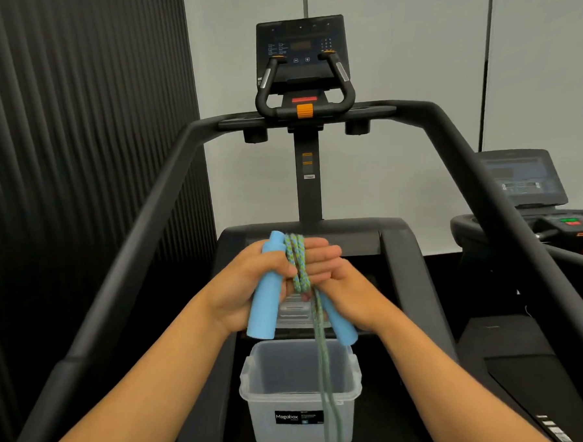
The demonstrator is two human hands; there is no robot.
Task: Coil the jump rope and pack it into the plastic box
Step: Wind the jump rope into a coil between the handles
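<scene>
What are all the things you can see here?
jump rope: one, blue-green cord, wound round the handles, its loose part hanging down in front of the box
handles: two, light blue foam, held above the box
plastic box: one, clear, open, on the treadmill belt
treadmill: one, black, around the person
console: one, black with orange bits, up front
second machine: one, black, on the right
left hand: grips a handle
right hand: grips the other handle

even indoor light, soft shadows; wide-angle bending at edges, slight blur throughout.
</scene>
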